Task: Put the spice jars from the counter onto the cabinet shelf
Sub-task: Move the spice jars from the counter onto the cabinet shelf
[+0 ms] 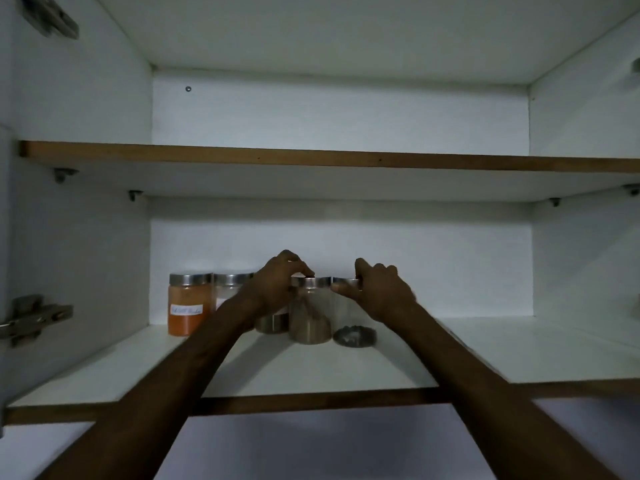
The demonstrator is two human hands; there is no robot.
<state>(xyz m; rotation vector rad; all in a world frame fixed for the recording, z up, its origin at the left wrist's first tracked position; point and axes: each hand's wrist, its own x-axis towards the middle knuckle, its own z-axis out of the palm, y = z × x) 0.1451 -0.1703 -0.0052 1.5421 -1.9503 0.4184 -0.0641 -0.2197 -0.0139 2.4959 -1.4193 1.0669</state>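
Observation:
Several glass spice jars with steel lids stand in a row on the lower cabinet shelf (346,368). At the left is an orange-powder jar (188,306), then a pale jar (230,289). A brown jar (273,322) is partly hidden behind my left hand (277,285), whose fingers curl over the lid of a grey-brown jar (310,313). My right hand (377,292) grips the lid of a nearly empty jar (353,327) with dark bits at its bottom.
The upper shelf (311,157) runs across above the jars. Door hinges (31,318) stick out from the left wall. White shelf surface stretches to the right of the jars as far as the right wall (585,265).

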